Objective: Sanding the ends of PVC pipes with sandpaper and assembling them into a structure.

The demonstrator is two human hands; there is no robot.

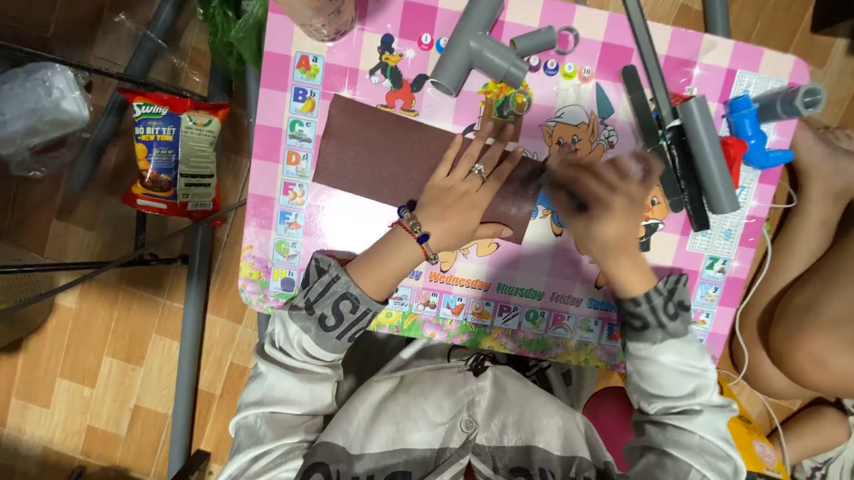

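My left hand (467, 189) lies flat, fingers spread, on a dark brown sheet (387, 152) that rests on a small pink children's table (587, 274). A ring and a beaded bracelet show on that hand. At the sheet's right edge, my right hand (604, 194) is blurred and closed around a small dark object (568, 200); what it is I cannot tell.
Grey pipe fittings (476, 43), a grey pipe (709, 150), dark strips (654, 115) and a blue plastic piece (748, 123) lie on the table's far side. A snack bag (173, 151) lies on the floor left. Another person's bare leg (823, 273) is at right.
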